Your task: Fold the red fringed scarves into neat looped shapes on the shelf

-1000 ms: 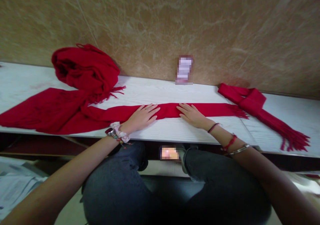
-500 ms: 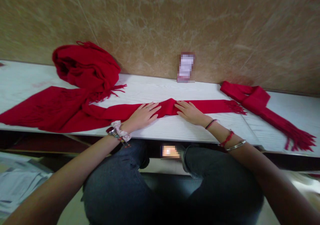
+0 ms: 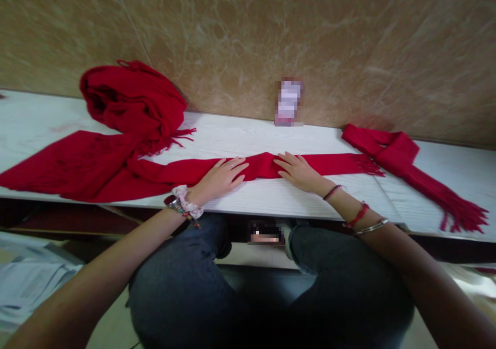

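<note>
A long red scarf (image 3: 263,167) stretches in a narrow strip across the white table (image 3: 248,199), its fringe at the right end. My left hand (image 3: 221,178) rests flat on it, fingers spread, a ring on one finger. To the right, my right hand (image 3: 299,171) also lies on the strip with its fingers extended. Between the two hands the cloth rises in a small hump. Toward the left the strip runs into wider red cloth (image 3: 73,168) spread near the table's front edge.
A bundled heap of red fabric (image 3: 132,101) sits at the back left against the marbled wall (image 3: 232,44). Another folded red scarf (image 3: 411,165) with fringe lies at the right. A blurred-out upright object (image 3: 289,101) stands by the wall. Papers (image 3: 34,282) are at lower left.
My right hand has slid slightly to the right along the scarf, while my left hand stays in nearly the same place.
</note>
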Tool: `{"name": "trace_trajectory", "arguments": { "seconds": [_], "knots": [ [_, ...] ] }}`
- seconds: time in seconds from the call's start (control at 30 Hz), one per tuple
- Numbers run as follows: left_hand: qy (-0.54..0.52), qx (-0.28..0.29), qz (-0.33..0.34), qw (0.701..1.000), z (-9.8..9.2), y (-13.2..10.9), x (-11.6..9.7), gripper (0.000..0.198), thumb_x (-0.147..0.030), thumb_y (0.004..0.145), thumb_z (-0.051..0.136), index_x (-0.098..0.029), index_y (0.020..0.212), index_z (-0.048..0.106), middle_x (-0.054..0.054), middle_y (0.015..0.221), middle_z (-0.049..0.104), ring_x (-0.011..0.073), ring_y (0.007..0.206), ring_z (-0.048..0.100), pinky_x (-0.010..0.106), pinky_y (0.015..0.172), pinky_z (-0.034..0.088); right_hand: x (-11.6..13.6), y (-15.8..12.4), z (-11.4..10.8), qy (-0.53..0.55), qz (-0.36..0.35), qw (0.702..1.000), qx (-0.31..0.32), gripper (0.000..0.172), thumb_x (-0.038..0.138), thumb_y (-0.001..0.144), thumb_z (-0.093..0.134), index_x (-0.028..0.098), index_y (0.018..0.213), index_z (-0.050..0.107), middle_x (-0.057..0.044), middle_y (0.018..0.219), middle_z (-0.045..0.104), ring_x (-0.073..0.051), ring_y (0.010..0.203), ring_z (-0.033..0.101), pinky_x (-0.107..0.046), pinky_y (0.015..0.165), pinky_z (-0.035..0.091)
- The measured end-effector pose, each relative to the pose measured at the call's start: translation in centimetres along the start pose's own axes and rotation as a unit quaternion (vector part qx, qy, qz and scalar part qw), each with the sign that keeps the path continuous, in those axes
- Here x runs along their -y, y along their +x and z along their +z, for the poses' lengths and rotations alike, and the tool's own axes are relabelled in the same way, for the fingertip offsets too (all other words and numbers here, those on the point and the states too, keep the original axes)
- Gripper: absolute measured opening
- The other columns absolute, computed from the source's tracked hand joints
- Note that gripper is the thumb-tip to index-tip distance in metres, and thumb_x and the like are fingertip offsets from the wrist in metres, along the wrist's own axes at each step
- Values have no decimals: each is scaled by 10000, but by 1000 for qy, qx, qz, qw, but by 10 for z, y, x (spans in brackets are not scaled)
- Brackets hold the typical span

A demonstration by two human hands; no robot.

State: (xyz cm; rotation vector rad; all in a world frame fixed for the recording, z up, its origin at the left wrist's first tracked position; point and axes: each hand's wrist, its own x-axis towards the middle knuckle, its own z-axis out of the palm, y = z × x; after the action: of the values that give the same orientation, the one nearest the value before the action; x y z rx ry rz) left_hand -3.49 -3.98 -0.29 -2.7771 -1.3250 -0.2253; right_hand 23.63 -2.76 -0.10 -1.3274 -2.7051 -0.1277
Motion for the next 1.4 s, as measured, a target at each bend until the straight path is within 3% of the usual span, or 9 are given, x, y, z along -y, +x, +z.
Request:
{"name": "trace_trajectory", "arguments": {
  "seconds": [0.83,1.4],
  "knots": [
    [-4,-17,10,1000,4,1,3,467,-338,944,281,-124,1320,454,113,1415,408,211,1299,367,403,1074,269,6,21,7,16,-20,1000,-5,446,328,952,275,153,1320,455,-133,1429,381,-275,1312,324,-510,1022,316],
    [11,10,-4,1000,-2,-2,-1,466,-328,945,259,-157,1349,417,90,1450,359,196,1323,332,404,1085,242,2,11,2,4,-4,1000,15,481,365,952,258,166,1358,422,-129,1457,343,-288,1328,300,-526,1024,309]
  ]
}}
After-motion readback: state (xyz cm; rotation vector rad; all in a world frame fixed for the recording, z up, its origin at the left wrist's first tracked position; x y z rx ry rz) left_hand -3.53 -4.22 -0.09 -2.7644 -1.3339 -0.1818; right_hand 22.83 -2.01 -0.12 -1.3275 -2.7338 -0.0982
